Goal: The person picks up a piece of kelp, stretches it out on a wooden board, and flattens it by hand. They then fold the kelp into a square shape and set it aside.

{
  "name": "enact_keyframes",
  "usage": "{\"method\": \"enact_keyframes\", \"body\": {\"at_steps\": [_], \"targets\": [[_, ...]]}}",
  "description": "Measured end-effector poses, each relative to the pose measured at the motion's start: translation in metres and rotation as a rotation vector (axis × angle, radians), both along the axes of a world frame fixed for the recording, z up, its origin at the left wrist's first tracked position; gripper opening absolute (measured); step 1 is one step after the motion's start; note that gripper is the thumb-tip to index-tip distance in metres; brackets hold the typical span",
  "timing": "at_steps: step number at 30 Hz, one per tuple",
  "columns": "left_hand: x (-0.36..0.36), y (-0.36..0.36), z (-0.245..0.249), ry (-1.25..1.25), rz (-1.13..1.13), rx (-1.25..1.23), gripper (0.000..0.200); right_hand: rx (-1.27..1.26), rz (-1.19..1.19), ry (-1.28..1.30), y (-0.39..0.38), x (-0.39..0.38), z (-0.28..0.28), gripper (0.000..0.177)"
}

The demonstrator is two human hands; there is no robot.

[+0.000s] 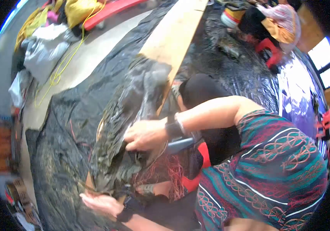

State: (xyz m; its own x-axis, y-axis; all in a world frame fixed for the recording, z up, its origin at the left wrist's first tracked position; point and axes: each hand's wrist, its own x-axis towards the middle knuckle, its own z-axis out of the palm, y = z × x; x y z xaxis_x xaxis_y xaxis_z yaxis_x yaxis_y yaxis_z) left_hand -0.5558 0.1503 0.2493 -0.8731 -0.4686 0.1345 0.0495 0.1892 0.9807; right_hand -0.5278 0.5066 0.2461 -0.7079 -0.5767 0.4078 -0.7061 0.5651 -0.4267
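A long bundle of dark, glossy, crumpled material (122,127), like wet leaves or thin plastic, lies along a wooden plank (176,30). My right hand (145,134) is closed on the bundle's near side, fingers curled into its folds. At the lower end of the bundle, my left hand (101,204) is held with its fingers stretched out, its edge close to the dark material. Blur hides whether it touches. Beneath my right forearm are a grey, blade-like object (180,144) and a tangle of red strings (169,169).
Black sheeting (72,127) covers the floor. Pale sacks (49,50) and a yellow cord (59,73) lie at the upper left. Another person (284,27) sits at the upper right near a red stool (269,52). A red seat edge (191,183) shows beside my legs.
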Motion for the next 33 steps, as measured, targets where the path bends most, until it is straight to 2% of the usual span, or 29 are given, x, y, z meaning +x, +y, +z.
{"method": "enact_keyframes", "body": {"at_steps": [1,2,4,8,10,12,14,16,18,20,22,24,26,30,32,33], "targets": [[0.018,0.007,0.004,0.17,0.047,-0.675,0.047,-0.019,-0.007,-0.007,-0.003,-0.002,-0.001,0.016],[0.01,0.057,0.049,0.04,0.296,-0.299,0.04,-0.044,-0.007,-0.014,-0.001,-0.004,0.0,0.017],[0.006,0.06,0.051,0.284,0.194,-0.684,0.03,-0.063,-0.067,-0.003,0.008,-0.007,0.006,0.017],[0.018,0.109,0.067,0.268,-0.381,-0.758,0.02,-0.176,-0.364,0.041,0.049,-0.018,0.021,0.013],[0.024,0.143,0.068,0.356,-0.557,-0.793,0.021,-0.232,-0.604,0.075,0.079,-0.023,0.021,0.013],[0.031,0.174,0.073,0.459,-0.708,-0.869,0.024,-0.35,-0.748,0.115,0.115,-0.035,0.018,0.012],[0.035,0.206,0.072,0.546,-0.876,-0.894,0.029,-0.475,-0.778,-0.017,0.151,-0.051,0.019,0.013],[0.037,0.238,0.073,0.592,-0.975,-0.929,0.033,-0.602,-0.91,-0.431,0.172,-0.062,0.025,0.016],[0.032,0.262,0.07,0.546,-1.021,-0.884,0.036,-0.539,-0.881,-0.483,0.182,-0.068,0.018,0.017],[0.026,0.281,0.066,0.521,-0.924,-0.834,0.039,-0.284,-0.909,-0.594,0.174,-0.051,0.031,0.017],[0.017,0.289,0.058,0.419,-0.832,-0.787,0.038,-0.189,-0.822,-0.442,0.171,-0.037,0.03,0.018],[0.009,0.285,0.039,0.376,-0.826,-0.802,0.036,-0.054,-0.864,-0.348,0.162,-0.027,0.033,0.019],[0.005,0.279,0.025,0.356,-0.83,-0.886,0.032,0.074,-0.809,-0.457,0.161,-0.031,0.025,0.017],[0.003,0.275,0.011,0.297,-0.788,-0.941,0.031,0.037,-0.807,-0.443,0.177,-0.029,0.03,0.015],[0.001,0.281,0.019,0.375,-0.721,-0.971,0.033,0.008,-0.784,-0.457,0.179,-0.026,0.034,0.014],[-0.001,0.28,0.018,0.409,-0.714,-0.949,0.038,-0.099,-0.751,-0.399,0.174,-0.025,0.029,0.014]]}}
